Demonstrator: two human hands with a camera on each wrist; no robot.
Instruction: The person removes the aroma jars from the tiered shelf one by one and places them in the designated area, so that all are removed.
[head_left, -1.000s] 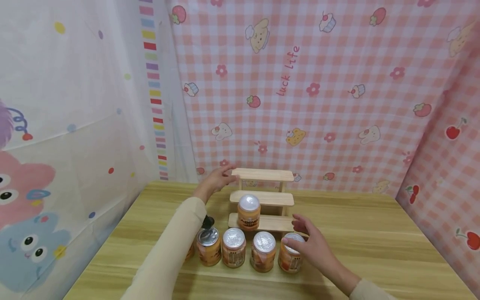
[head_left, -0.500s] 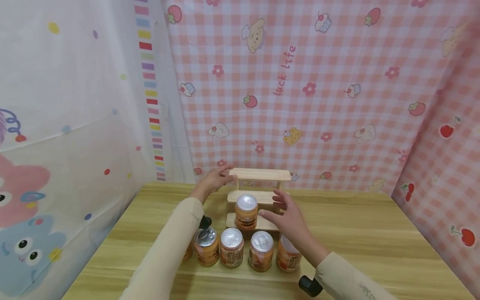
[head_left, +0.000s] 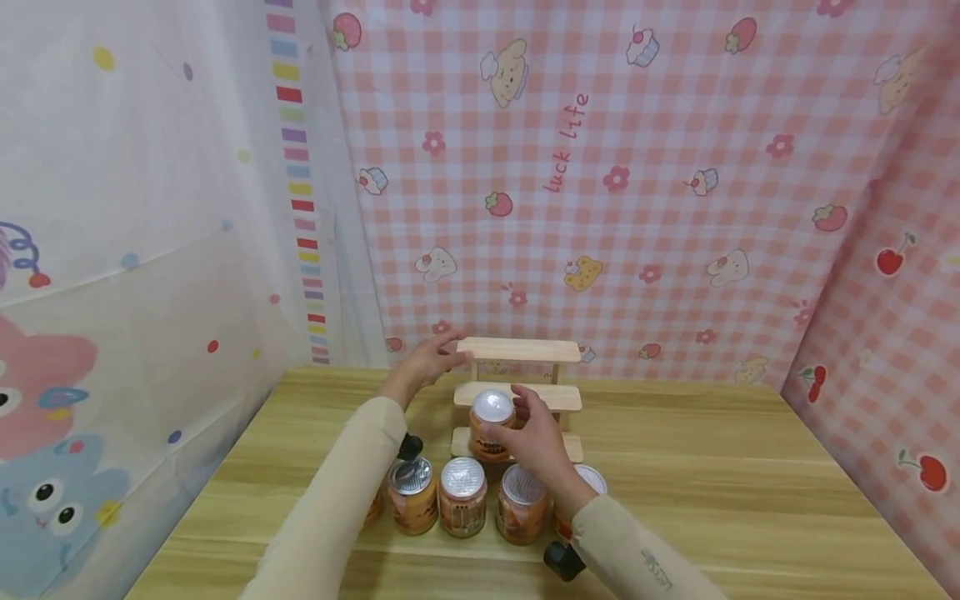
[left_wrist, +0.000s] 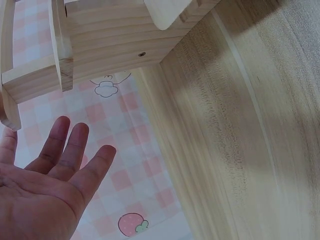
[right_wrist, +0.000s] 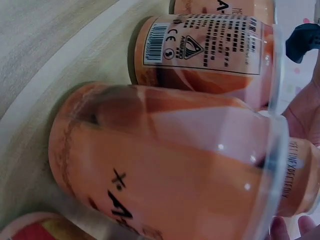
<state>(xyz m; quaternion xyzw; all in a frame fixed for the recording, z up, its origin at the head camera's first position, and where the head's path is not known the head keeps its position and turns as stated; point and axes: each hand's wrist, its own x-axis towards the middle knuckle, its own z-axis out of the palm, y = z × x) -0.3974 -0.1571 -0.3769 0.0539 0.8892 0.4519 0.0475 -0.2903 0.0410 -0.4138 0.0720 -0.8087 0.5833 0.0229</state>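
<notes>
A small three-step wooden shelf point(head_left: 517, 349) stands at the back of the table. At its upper left end is my left hand point(head_left: 429, 363), fingers extended and one fingertip at the top board; in the left wrist view the palm point(left_wrist: 37, 200) holds nothing. An orange see-through can point(head_left: 491, 442) with a silver lid sits upright on the lowest step. My right hand point(head_left: 542, 437) grips this can from the right, thumb across its front and fingers at its far side. The right wrist view shows only part of the gripped can point(right_wrist: 299, 175), behind a nearer can.
Similar cans stand in a row before the shelf, including a left one point(head_left: 413, 497), a middle one point(head_left: 462, 497) and one below my right wrist point(head_left: 522, 504). Forearms partly cover the row's ends. A checked cloth point(head_left: 637, 208) hangs behind the wooden table point(head_left: 712, 467).
My right hand has moved left from above the row's rightmost can to the can on the lowest step and taken hold of it. The left hand stays at the shelf's end.
</notes>
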